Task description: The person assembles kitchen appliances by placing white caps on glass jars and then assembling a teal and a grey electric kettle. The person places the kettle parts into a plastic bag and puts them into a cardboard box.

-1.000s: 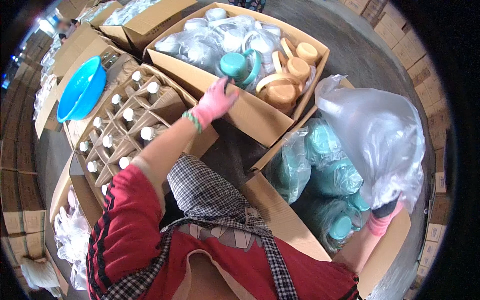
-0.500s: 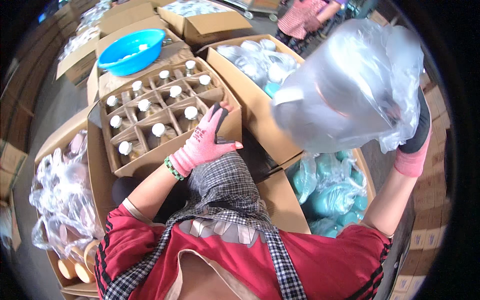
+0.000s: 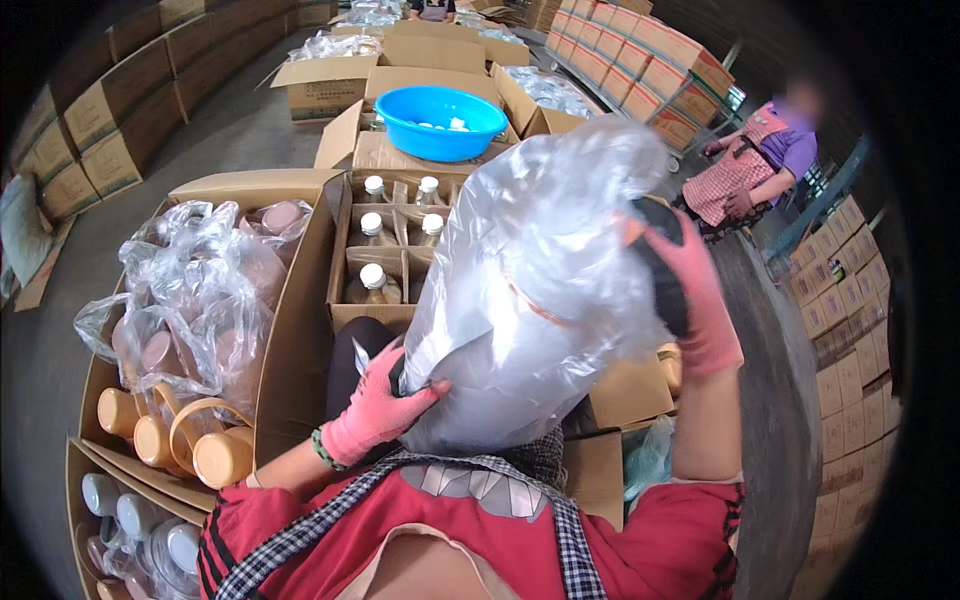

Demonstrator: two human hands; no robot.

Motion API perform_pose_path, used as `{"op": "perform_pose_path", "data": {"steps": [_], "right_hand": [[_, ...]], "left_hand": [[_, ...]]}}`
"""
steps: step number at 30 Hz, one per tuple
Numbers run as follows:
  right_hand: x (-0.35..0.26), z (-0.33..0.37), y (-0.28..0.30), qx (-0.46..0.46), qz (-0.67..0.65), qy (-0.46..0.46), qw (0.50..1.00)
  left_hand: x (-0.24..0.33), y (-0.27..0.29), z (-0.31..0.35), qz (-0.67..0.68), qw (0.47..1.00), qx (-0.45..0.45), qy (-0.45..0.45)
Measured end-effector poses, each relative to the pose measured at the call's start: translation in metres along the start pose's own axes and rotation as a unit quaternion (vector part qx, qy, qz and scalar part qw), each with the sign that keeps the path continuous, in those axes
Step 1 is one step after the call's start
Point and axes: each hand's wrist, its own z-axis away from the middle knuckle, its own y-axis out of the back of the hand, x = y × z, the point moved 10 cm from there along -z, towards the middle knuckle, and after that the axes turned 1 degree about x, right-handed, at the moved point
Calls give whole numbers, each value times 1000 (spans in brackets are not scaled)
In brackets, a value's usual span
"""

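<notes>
In front of my chest is a large, bulky bag of cloudy clear plastic (image 3: 530, 300). Something greyish shows through it, with a thin copper-coloured curved line, but I cannot make out the contents. My left hand (image 3: 385, 408), in a pink glove with dark fingertips, is closed on the bag's lower left edge. The upper right side is gripped by my right hand (image 3: 695, 290), gloved in pink and black, its thumb on the plastic. Behind the bag stands a divided carton (image 3: 345, 195) of glass bottles (image 3: 376, 278) with white caps, partly hidden.
On the left, a carton (image 3: 290, 330) holds pink and orange plastic-wrapped containers (image 3: 224, 455). Below it sits a box of pale, lidded containers (image 3: 138, 512). A blue basin (image 3: 440, 120) rests on cardboard ahead. At right, another person (image 3: 745, 170) stands near stacked cartons (image 3: 850, 290).
The bag has come from the upper right to in front of my chest. My left hand, open over the bottles before, has moved down onto it. The view has swung.
</notes>
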Motion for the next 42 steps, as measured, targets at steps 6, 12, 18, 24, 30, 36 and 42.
{"op": "perform_pose_path", "data": {"steps": [6,12,18,24,30,36,42], "right_hand": [[-14,13,2,-12,-166,269,949],[148,18,-75,-142,-508,-30,849],[216,75,-114,-101,-346,-113,926],[218,50,-63,-18,-295,-84,952],[228,55,-59,-11,-303,-92,948],[239,86,-85,-26,-206,-107,972],[129,37,71,86,-111,81,987]], "left_hand": [[-46,-5,38,-91,992,68,-55],[-64,-24,54,36,998,-6,-53],[0,-2,28,12,991,-78,-110],[-46,-35,40,-93,991,-77,-61],[-81,-25,52,-56,998,-16,22],[-49,-24,22,-146,985,-59,-75],[-26,-42,16,-131,985,-25,-111]]}}
